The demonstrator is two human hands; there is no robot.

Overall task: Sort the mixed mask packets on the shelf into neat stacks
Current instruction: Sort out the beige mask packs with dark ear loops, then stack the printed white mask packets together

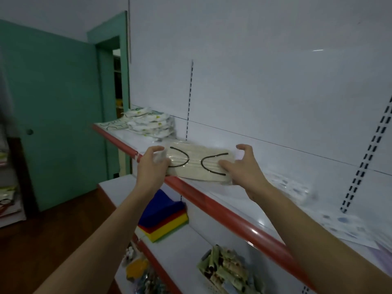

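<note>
A flat, rectangular stack of beige mask packets [197,164] is held at the front of the white metal shelf [244,206], its near long edge lying over the rounded red edge strip [214,206]. The packets are wrapped in clear, glossy film, and two thin black ear loops are seen as curved arcs on the pleated top face. The left end of the stack is gripped by the left hand [151,164], fingers curled over the top and the crinkled film bunched beneath them. The right end is held by the right hand [244,166] — thumb laid flat on the top face, the other fingers curved round the far corner.

Further left on the same shelf a taller, slightly slumped pile of white patterned mask packets [153,125] is stacked against the smooth white back panel [265,81], with a flat packet bearing dark loops [110,125] laid just beside it at the shelf's end. To the right, thin pale packets with blue dots [292,184] are spread on the shelf surface, blurred.

On the lower shelf a folded block of blue, red, yellow and green sheets [164,219] is seen — and beside it a heap of small greenish wrapped items [224,270]. A teal door [55,115] is seen at the left.
</note>
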